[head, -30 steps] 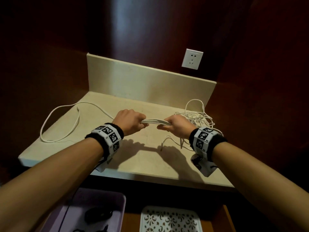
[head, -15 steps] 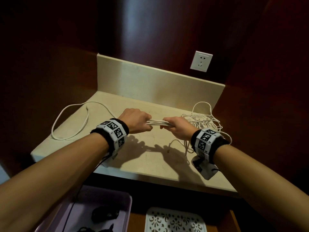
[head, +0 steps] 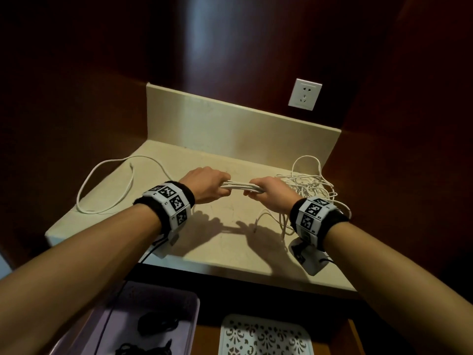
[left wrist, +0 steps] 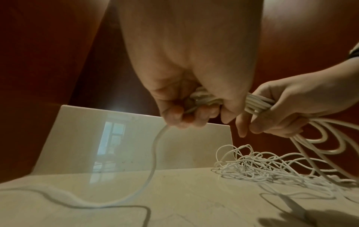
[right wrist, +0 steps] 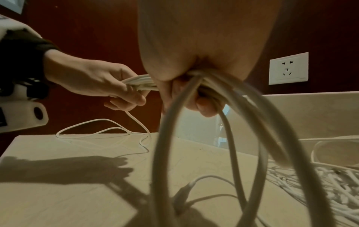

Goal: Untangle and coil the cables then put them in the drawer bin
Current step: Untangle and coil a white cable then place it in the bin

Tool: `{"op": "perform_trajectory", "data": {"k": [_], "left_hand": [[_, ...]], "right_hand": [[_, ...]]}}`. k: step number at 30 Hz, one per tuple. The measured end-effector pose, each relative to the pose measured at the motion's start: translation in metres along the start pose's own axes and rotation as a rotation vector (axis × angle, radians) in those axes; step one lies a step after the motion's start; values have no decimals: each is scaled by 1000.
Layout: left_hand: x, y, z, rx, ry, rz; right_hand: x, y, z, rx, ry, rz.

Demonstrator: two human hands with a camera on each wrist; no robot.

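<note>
A bundle of white cable strands [head: 239, 187] stretches level between both fists above the beige counter [head: 225, 242]. My left hand [head: 204, 184] grips its left end [left wrist: 204, 98]; a loose tail [head: 107, 185] runs from it in a wide loop over the counter's left side. My right hand [head: 271, 193] grips the right end, and loops [right wrist: 223, 153] of the same cable hang below it. A tangled heap of thin white cable [head: 309, 188] lies at the counter's back right. A lilac drawer bin [head: 153, 326] sits below the counter's front edge.
A white patterned tray [head: 266, 336] lies beside the lilac bin, which holds dark items [head: 156, 324]. A wall socket [head: 304, 94] sits above the beige backsplash [head: 230, 129]. Dark wood walls close in on both sides.
The two hands hold the bundle much as before, slightly closer together. The loose tail on the left has drawn in a little. The head view has shifted left.
</note>
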State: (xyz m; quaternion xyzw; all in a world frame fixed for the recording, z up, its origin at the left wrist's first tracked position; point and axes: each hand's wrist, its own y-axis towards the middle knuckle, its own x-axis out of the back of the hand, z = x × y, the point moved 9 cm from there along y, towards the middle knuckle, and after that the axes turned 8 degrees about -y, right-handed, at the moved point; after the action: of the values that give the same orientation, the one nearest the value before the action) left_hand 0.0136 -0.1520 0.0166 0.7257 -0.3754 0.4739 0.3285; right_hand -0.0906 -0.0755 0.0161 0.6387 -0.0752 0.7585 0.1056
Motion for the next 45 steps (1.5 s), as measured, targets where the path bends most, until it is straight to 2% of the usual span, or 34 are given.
{"op": "perform_trajectory", "data": {"k": [7,14,21,25,31,37,40,45], "left_hand": [[1,-5,-8,-71,-288,29],[13,-12,3,-36,-563,-22],[23,-22,16,-18,-661,-55],[27,-26,26,5,-684,-88],[33,-29,32,10,-610,-145],[34,-26,39,34,-387,-188],[34,-25,44,66,-258,-176],[29,-21,44,78,-70,-159]], "right_hand": [[-15,6,9,-21,153,46],[-23,18,29,32,376,167],[-36,27,54,68,593,255],[-42,32,66,92,634,270],[-46,36,66,122,585,302],[-45,35,57,93,505,320],[-43,32,47,74,392,332],[-34,35,25,3,241,248]]}}
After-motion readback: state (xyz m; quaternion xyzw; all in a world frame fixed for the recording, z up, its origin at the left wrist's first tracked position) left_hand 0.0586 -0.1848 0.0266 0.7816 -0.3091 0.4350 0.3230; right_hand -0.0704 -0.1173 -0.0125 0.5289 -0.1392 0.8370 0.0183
